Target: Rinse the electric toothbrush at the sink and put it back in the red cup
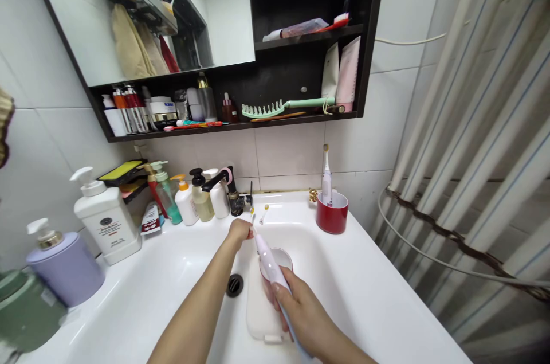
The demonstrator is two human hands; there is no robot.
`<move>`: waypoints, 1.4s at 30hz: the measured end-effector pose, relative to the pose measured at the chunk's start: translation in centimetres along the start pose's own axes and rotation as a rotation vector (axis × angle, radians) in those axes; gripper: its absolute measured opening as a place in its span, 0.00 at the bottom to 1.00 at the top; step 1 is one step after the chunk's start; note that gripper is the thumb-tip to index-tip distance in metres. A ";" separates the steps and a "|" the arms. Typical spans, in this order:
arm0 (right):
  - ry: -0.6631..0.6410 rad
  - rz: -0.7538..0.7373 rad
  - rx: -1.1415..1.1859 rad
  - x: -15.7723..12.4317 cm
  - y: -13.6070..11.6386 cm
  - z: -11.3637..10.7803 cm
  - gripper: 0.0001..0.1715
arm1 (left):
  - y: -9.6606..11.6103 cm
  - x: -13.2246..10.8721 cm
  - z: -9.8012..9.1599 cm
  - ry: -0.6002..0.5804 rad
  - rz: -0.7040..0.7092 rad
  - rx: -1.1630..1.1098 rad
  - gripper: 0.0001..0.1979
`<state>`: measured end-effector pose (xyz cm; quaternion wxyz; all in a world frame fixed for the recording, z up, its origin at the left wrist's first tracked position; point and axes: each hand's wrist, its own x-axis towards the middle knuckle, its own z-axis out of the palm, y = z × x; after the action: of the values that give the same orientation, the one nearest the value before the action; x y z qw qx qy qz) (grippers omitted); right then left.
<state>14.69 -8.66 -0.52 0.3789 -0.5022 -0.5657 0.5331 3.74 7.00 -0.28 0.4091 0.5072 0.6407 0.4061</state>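
My right hand (303, 306) is wrapped around the pale lilac handle of an electric toothbrush (270, 263), tilted with its top end pointing away over the sink. Up at its narrow end, my left hand (240, 231) has its fingers closed around the brush head, partly hiding it. Beyond the fingers, a small loose brush head (264, 214) lies on the sink's back ledge. Below the toothbrush, a cup (283, 258) with a pale inside and a white oblong case (261, 318) sit in the sink, both partly covered by the toothbrush and my right hand.
A black faucet (234, 195) rises behind the sink (172, 278), whose drain (234, 285) is left of the case. A red cup (332, 216) holds another electric toothbrush (326, 177). Several pump bottles (112, 226) line the left side. A dark shelf cabinet (292, 83) hangs above.
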 end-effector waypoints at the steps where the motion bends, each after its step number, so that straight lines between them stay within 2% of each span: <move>1: -0.005 0.006 0.006 0.0 0.1 0.1 0.14 | 0.0 -1.0 -0.6 -0.023 -0.010 -0.047 0.07; 3: -0.033 0.022 0.013 -0.1 0.3 0.4 0.14 | -0.1 -3.2 -1.8 -0.071 -0.036 -0.201 0.05; 7: -0.085 0.060 0.005 -0.4 0.6 1.3 0.13 | 0.0 -6.7 -3.1 -0.183 -0.192 -0.710 0.02; 10: -0.093 0.094 0.018 -0.5 0.6 1.7 0.11 | -0.1 -7.7 -3.3 -0.182 -0.239 -0.855 0.02; 17: -0.099 0.118 0.172 -0.5 0.5 2.4 0.14 | -0.4 -7.8 -2.3 -0.157 -0.172 -0.895 0.05; 22: -0.004 0.123 0.147 -0.5 0.4 2.7 0.12 | -0.5 -7.8 -1.5 -0.167 -0.114 -0.927 0.04; 29: -0.063 0.158 0.366 -0.4 0.3 2.5 0.14 | -1.0 -8.0 -0.4 -0.271 -0.167 -0.979 0.05; 34: 0.057 0.039 0.155 -0.1 0.3 2.0 0.14 | -0.4 -8.5 -0.5 -0.253 -0.085 -0.930 0.05; 39: -0.110 0.142 0.385 -0.5 -0.4 2.0 0.14 | -0.1 -8.6 -0.6 -0.285 -0.079 -0.944 0.06; 42: -0.084 0.136 0.379 -0.6 -0.5 2.2 0.14 | -0.2 -8.7 -0.5 -0.274 -0.072 -0.925 0.06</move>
<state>12.64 -9.65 -0.27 0.4059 -0.4362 -0.4352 0.6749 4.53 -1.60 0.70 0.6861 0.2984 0.3501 0.5636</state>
